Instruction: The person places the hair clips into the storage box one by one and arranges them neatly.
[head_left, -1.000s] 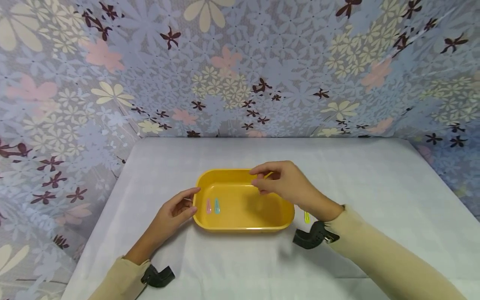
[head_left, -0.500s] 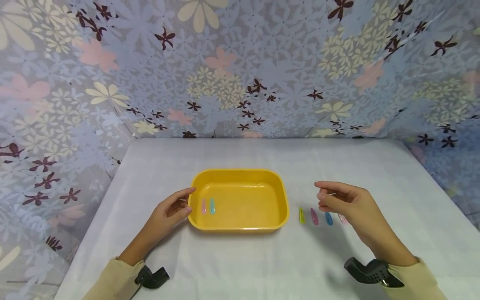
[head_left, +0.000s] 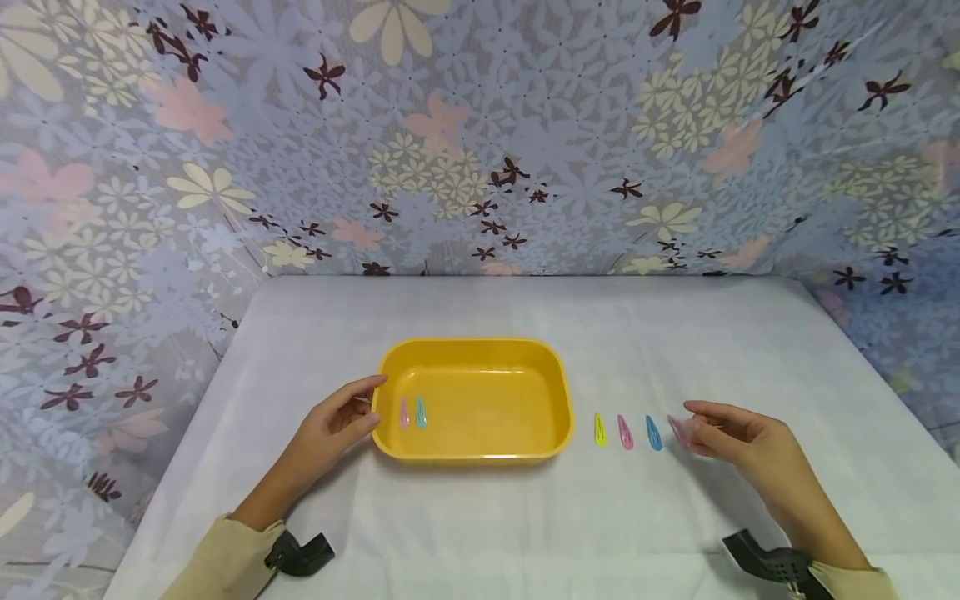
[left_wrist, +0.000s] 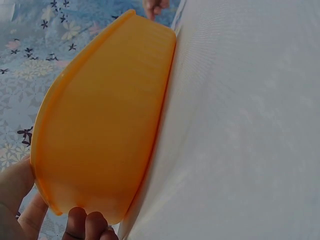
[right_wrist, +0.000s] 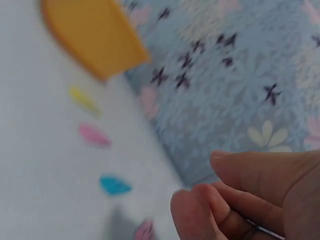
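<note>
The left hand [head_left: 333,425] rests at the left end of a yellow tray [head_left: 480,457], its fingertips and thumb on the rim and end wall; some fingers curl against that wall in the left wrist view. Inside the tray lie a pink hair clip [head_left: 404,412] and a light teal hair clip [head_left: 421,412]. At the right, the right hand [head_left: 757,446] hovers with fingertips right at a pale pink hair clip [head_left: 678,431], thumb and forefinger apart. To its left lie a blue clip [head_left: 654,432], a pink clip [head_left: 626,432] and a yellow clip [head_left: 599,429].
A white cloth [head_left: 480,525] covers the table. Flower-patterned fabric [head_left: 480,150] hangs behind and at both sides. Black wrist straps [head_left: 300,554] sit on both forearms over beige sleeves.
The right hand has moved from over the tray to the right and down to the pale pink clip, uncovering the row of clips. The left hand has stayed at the tray.
</note>
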